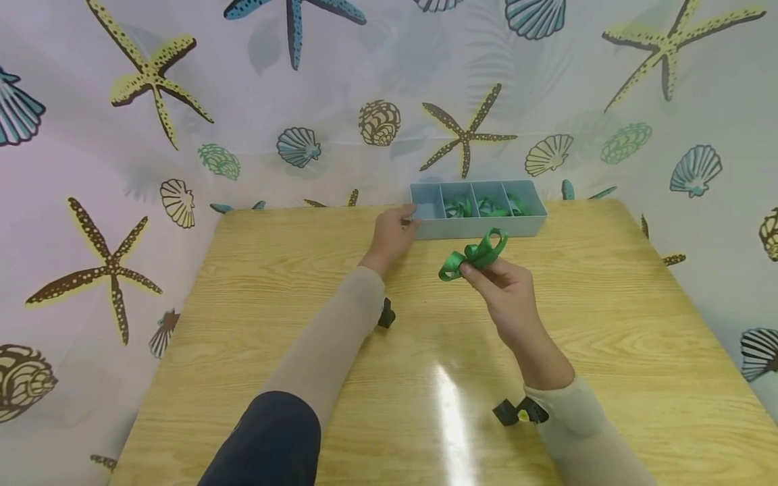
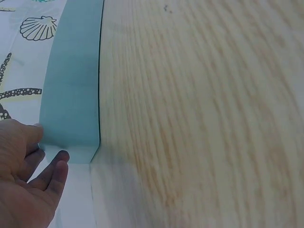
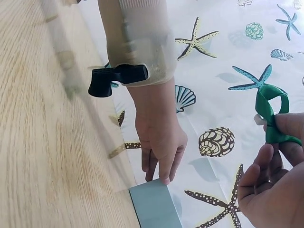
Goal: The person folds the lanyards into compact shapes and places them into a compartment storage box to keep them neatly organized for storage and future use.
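A green ribbon bow (image 1: 473, 256) is pinched between the thumb and fingers of my right hand (image 1: 507, 297), held above the table just in front of the box. The right wrist view shows one loop of the bow (image 3: 270, 107) standing up from the fingertips. A light blue divided box (image 1: 480, 228) stands at the table's back edge. Green ribbon pieces (image 1: 491, 207) lie in its three right compartments; the leftmost shows a bare bottom. My left hand (image 1: 392, 236) touches the box's left end, its fingers loosely bent at the end wall, as the left wrist view shows too.
The wood-grain table (image 1: 292, 270) reaches toward me, with a bright reflection in front. Behind it and at the sides hangs a white cloth (image 1: 352, 88) printed with starfish and shells. Black camera mounts (image 1: 523, 410) sit at both wrists.
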Demonstrator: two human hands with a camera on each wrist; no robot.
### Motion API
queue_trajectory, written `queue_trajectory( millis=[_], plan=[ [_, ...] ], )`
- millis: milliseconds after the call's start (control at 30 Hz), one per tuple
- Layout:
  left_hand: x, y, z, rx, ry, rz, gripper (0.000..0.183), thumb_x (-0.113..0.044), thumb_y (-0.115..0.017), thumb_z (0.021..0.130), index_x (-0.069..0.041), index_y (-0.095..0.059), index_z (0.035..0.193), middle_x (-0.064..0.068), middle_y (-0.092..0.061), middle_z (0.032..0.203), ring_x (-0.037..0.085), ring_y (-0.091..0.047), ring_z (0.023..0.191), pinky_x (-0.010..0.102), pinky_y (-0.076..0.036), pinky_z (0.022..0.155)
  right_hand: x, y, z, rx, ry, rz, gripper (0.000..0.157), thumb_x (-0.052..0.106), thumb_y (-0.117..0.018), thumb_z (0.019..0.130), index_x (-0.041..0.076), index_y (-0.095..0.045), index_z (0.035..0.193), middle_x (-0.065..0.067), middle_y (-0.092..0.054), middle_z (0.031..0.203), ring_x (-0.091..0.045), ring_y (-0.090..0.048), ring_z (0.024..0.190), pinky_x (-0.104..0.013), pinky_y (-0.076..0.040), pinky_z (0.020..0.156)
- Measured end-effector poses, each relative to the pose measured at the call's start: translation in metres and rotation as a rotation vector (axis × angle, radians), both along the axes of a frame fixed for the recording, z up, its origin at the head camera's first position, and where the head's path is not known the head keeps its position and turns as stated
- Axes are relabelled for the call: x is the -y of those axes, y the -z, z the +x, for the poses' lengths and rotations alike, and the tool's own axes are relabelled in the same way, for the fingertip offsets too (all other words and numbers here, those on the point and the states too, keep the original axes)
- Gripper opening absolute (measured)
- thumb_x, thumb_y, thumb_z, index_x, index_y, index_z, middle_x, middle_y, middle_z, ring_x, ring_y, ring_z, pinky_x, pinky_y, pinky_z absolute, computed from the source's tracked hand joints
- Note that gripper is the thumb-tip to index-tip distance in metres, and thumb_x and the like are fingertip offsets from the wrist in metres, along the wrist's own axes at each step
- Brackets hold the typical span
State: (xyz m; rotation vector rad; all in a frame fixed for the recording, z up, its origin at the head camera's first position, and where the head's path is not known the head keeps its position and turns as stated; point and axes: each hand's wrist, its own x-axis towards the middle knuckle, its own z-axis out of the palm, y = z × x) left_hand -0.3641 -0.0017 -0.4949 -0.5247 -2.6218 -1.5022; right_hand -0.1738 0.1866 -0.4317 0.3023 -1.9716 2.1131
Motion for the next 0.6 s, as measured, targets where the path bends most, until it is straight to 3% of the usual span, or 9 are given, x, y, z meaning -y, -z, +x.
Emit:
queue_trajectory(
  millis=[133,333,600],
  plan=[
    [0.0,0.0,-0.003,-0.007,0.0,-0.016,0.04,-0.009,-0.064,0.107,0.004,-0.061,0.144,0.023,-0.059,0.152,0.033,-0.071,0.126,0.038,-0.057,0.107,-0.003,0.003,-0.007,0.004,0.025,0.016,0.019,0.001,-0.071,0.1,-0.001,-0.079,0.117,0.01,-0.081,0.108,-0.01,-0.074,0.111,-0.027,-0.057,0.102],
    [0.0,-0.003,-0.003,-0.018,-0.006,-0.033,0.038,-0.007,-0.065,0.106,0.006,-0.063,0.141,0.025,-0.061,0.148,0.033,-0.072,0.123,0.038,-0.058,0.106,-0.012,0.01,-0.026,0.014,0.151,0.042,0.014,0.007,-0.073,0.1,0.005,-0.083,0.11,0.003,-0.082,0.107,-0.01,-0.075,0.104,-0.026,-0.057,0.1],
    [-0.001,-0.005,-0.004,0.043,-0.009,-0.038,0.038,-0.006,-0.062,0.107,0.006,-0.061,0.143,0.02,-0.059,0.152,0.03,-0.057,0.144,0.034,-0.051,0.114,-0.021,0.011,-0.044,0.027,0.211,0.101,0.017,0.012,-0.074,0.101,-0.001,-0.081,0.11,0.011,-0.08,0.099,-0.005,-0.074,0.096,-0.021,-0.056,0.096]
  ],
)
